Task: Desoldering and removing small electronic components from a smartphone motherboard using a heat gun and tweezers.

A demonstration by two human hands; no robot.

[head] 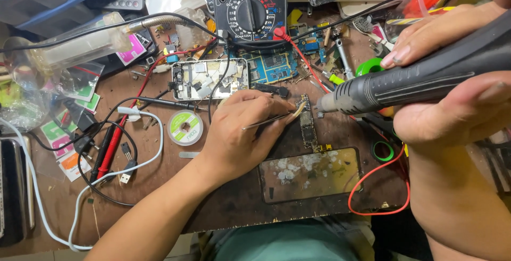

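the right hand (452, 88) is cut off by the frame's right edge, so only part of its grip shows; its fingers are clamped around a grey heat tool (420, 80), whose nozzle points left at the top of a narrow circuit board (307, 123). the board's small parts are too fine to make out. the left hand (239, 133) lies just left of the board, fingers pinched together on a pair of tweezers (271, 120); the tips touch the board's upper left edge, right beside the nozzle. the board rests on a dark mat on the table (159, 186), just above a flat glass panel (308, 173) smeared with white residue. a meter (250, 8) with red and black leads sits well behind, partly cut off at the top.
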